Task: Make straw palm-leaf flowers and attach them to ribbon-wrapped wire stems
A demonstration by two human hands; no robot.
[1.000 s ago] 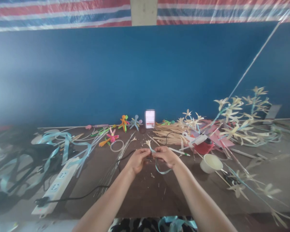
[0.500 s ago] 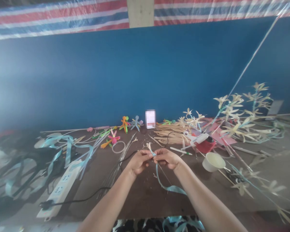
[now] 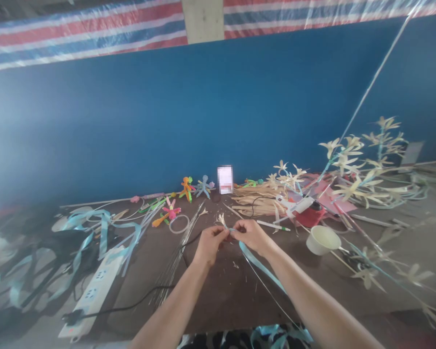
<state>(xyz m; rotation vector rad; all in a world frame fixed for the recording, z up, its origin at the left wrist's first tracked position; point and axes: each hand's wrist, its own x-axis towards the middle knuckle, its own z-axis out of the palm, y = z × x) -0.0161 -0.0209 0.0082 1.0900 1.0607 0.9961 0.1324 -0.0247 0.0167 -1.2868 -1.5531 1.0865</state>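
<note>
My left hand (image 3: 211, 241) pinches the base of a small pale flower (image 3: 221, 219) at the middle of the table. Close beside it on the right, my right hand (image 3: 252, 235) has its fingers closed on a light blue ribbon (image 3: 262, 267), which meets the flower's base between the two hands. The ribbon hangs from my right hand toward the table's front edge, and a thin wire (image 3: 263, 286) runs down alongside it. The fingertips partly hide where ribbon and flower join.
A white power strip (image 3: 94, 291) with a black cable and a bundle of wires (image 3: 176, 257) lie left. Right are a white cup (image 3: 323, 240), a glue gun (image 3: 294, 206), pale strips (image 3: 256, 201) and flower stems (image 3: 349, 165). A bright phone-like screen (image 3: 225, 180) stands behind.
My left hand has tilted more upright, and the flower sits slightly further left. The ribbon is now straighter and tauter, stretching down to the right; more of the wire shows.
</note>
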